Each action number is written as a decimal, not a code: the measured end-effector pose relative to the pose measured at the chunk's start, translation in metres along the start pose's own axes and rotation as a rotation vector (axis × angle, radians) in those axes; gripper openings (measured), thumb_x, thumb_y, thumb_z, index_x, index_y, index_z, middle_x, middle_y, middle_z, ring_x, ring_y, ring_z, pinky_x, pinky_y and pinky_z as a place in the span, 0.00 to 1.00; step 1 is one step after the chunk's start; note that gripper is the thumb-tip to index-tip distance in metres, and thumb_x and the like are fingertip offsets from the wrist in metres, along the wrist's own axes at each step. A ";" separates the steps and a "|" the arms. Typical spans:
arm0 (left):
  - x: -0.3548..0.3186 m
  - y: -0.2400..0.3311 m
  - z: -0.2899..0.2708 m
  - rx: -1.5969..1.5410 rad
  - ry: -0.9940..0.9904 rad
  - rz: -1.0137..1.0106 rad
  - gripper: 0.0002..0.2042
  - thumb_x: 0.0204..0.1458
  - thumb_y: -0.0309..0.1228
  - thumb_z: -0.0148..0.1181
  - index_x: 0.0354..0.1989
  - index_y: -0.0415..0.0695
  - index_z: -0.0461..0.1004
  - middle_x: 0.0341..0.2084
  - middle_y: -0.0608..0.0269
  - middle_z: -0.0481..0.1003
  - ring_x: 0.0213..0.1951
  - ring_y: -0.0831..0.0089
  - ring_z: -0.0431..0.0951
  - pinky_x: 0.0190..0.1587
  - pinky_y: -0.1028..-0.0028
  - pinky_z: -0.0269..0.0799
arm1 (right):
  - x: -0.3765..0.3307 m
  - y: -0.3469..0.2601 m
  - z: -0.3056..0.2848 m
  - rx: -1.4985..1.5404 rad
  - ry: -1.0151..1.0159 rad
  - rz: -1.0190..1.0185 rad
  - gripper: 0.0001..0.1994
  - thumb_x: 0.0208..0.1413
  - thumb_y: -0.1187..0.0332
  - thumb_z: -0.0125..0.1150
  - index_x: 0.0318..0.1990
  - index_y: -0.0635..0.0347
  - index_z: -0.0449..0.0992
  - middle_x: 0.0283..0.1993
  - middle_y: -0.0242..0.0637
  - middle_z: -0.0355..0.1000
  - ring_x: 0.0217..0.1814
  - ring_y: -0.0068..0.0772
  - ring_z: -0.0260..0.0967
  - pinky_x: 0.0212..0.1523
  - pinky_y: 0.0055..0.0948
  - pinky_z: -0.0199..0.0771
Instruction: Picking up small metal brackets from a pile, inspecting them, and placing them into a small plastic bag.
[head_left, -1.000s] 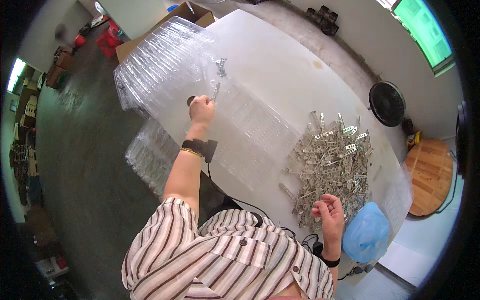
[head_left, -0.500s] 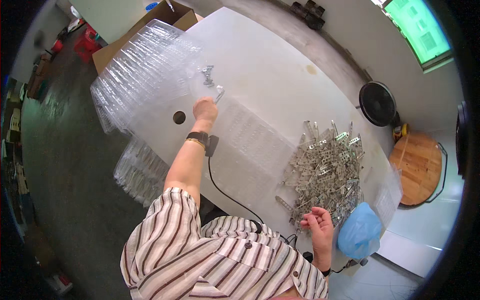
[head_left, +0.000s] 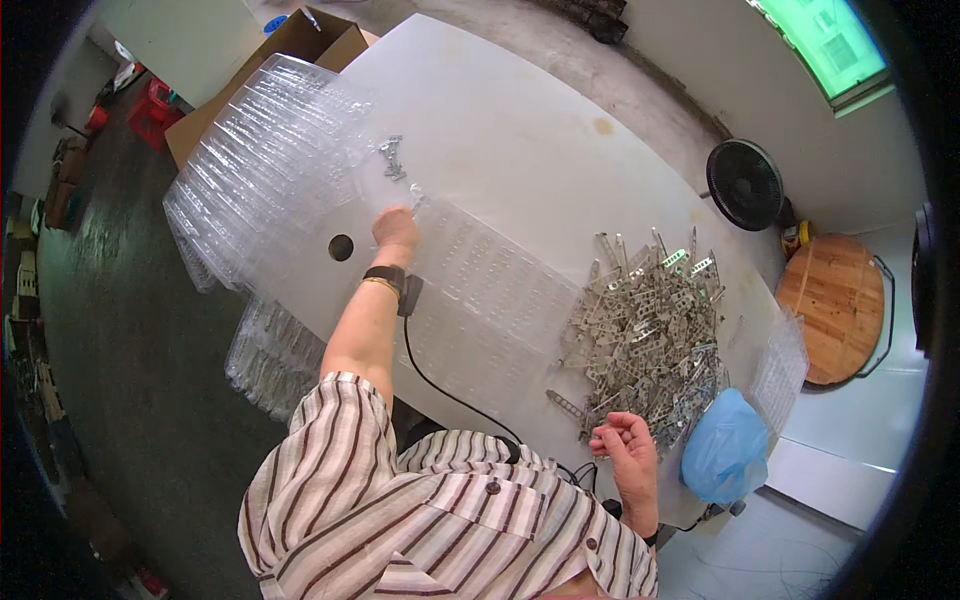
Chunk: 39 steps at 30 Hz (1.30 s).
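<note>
My left hand (head_left: 396,232) is closed at the far left corner of a clear plastic blister tray (head_left: 490,258) lying flat on the white table. A small shiny metal piece (head_left: 416,191) shows just past its fingers, and its far end is hard to make out. A few small metal pieces (head_left: 392,158) lie beyond this hand. My right hand (head_left: 628,455) is raised at the near edge of a heap of perforated metal strips (head_left: 645,340). Its fingers are curled toward the thumb; whatever they hold, if anything, is hidden.
Stacked clear trays (head_left: 265,150) overhang the table's left edge, beside a cardboard box (head_left: 345,45). More trays (head_left: 270,360) sit lower on the left. A blue plastic bag (head_left: 725,450) stands by the heap. A dark cable (head_left: 450,385) runs from my left wrist. The table has a round hole (head_left: 341,247).
The view has shifted slightly. My left hand stays near the tray's far corner, and less of the metal piece shows past its fingers. The right hand remains beside the heap, fingers curled.
</note>
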<state>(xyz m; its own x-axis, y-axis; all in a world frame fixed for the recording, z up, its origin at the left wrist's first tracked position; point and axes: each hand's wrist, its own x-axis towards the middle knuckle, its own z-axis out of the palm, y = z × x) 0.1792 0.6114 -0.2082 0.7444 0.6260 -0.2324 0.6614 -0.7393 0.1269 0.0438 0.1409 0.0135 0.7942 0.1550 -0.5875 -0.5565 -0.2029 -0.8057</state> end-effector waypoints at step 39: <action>-0.449 0.255 -0.294 -1.565 -1.604 1.888 0.13 0.62 0.23 0.44 0.54 0.40 0.57 0.47 0.61 0.77 0.46 0.78 0.72 0.53 0.71 0.65 | -0.091 0.017 -0.151 0.059 0.087 -0.265 0.11 0.61 0.72 0.58 0.48 0.67 0.70 0.40 0.41 0.75 0.38 0.27 0.74 0.42 0.27 0.76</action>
<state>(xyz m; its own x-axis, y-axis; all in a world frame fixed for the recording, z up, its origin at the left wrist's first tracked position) 0.0408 0.2143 0.2125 0.2163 -0.6460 0.7321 0.1500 0.7629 0.6289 -0.0006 -0.0230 0.0645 0.9304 0.1106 -0.3494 -0.3380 -0.1091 -0.9348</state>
